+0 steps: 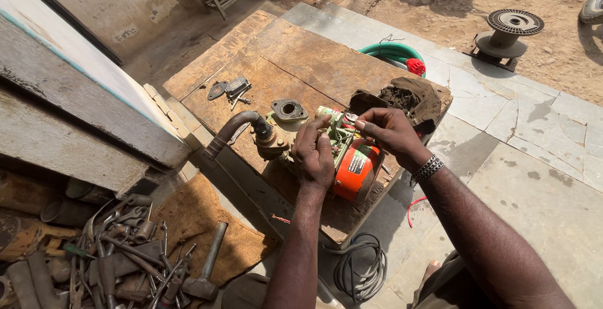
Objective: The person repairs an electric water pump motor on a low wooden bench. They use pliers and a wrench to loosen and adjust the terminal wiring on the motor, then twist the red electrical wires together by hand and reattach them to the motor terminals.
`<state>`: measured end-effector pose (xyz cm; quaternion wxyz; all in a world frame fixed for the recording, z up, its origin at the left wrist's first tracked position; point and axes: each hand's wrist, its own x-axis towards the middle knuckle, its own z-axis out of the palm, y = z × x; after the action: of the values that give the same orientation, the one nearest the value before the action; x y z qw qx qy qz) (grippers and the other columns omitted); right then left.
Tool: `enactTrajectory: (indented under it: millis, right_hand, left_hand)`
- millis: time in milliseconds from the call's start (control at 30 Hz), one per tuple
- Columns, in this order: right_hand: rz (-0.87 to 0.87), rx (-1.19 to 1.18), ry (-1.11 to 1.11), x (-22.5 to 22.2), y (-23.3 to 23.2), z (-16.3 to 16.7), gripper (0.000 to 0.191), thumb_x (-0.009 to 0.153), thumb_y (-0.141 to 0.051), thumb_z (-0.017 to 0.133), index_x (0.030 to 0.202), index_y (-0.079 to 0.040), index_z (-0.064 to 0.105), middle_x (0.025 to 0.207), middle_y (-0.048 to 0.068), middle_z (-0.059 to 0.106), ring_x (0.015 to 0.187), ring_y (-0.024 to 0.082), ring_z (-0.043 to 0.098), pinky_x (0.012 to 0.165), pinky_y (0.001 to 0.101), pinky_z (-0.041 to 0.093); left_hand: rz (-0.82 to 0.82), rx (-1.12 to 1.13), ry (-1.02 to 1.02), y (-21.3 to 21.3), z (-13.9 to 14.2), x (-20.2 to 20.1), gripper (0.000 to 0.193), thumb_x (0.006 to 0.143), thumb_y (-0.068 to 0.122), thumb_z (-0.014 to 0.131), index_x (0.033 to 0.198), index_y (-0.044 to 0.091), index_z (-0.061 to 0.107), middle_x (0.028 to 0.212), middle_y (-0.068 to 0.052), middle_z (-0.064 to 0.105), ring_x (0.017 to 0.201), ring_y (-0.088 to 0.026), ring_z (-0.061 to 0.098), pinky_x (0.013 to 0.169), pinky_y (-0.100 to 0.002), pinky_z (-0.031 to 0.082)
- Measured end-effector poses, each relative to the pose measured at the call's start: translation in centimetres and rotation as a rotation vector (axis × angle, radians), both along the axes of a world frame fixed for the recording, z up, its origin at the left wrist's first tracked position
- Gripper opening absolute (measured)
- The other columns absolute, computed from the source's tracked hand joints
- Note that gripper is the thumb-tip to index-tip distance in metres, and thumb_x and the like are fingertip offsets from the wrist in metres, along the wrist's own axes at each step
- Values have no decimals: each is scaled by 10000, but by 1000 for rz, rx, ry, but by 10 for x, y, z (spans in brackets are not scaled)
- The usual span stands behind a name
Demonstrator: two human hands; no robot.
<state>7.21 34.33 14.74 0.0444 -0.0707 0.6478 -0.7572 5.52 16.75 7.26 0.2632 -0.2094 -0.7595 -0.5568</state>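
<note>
While the orange pump motor (353, 169) lies on its side on the wooden counter (314, 58), both hands work at its green terminal end. Left hand (314, 155) rests on the pump body, its grip curled around the housing beside the curved inlet pipe (235, 130). Right hand (388, 130) pinches a small part (349, 119) between thumb and forefinger above the green block. A dark rag (408, 98) lies just behind. A hammer (207, 268) rests on the floor sacking.
</note>
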Motion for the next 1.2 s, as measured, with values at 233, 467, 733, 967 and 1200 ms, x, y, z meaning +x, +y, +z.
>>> enactTrajectory:
  millis: [233, 467, 733, 967, 1200]
  right_hand:
    - [-41, 202, 92, -5, 6, -9, 200, 978, -208, 698, 1009, -12, 723, 856, 47, 728, 734, 61, 671, 641, 225, 576]
    - [-67, 209, 186, -8, 0, -15, 192, 979, -200, 703, 1008, -10, 711, 876, 29, 726, 775, 46, 680, 674, 217, 578]
    - [-81, 244, 243, -8, 1, -17, 197, 986, -200, 708, 1011, -6, 734, 881, 31, 726, 800, 55, 658, 725, 229, 564]
    - [-134, 315, 199, -12, 4, -24, 224, 973, -236, 716, 1025, -20, 749, 863, 55, 736, 767, 83, 680, 686, 240, 566]
    - [-280, 956, 1077, -10, 20, -28, 416, 895, -335, 764, 1250, -138, 674, 1238, 59, 673, 1051, 225, 711, 839, 328, 603]
  left_hand:
    - [-212, 123, -53, 2, -1, -6, 267, 1090, 134, 551, 1320, 52, 662, 1069, -82, 760, 1034, -180, 743, 894, -327, 621]
    - [-38, -311, -320, 11, 14, -7, 396, 846, 331, 841, 1183, 139, 763, 689, -43, 696, 564, -168, 609, 525, -342, 486]
    - [-49, -314, -318, 2, 15, -15, 182, 860, 247, 812, 1008, 140, 819, 822, -41, 741, 653, -118, 664, 608, -318, 552]
    - [-178, -314, -367, -13, 14, -24, 189, 898, 214, 752, 1043, 98, 785, 887, -45, 748, 738, -113, 715, 669, -301, 604]
    - [-267, -275, -304, -22, 10, -24, 173, 905, 199, 754, 1044, 102, 787, 932, -51, 758, 839, -144, 739, 742, -320, 613]
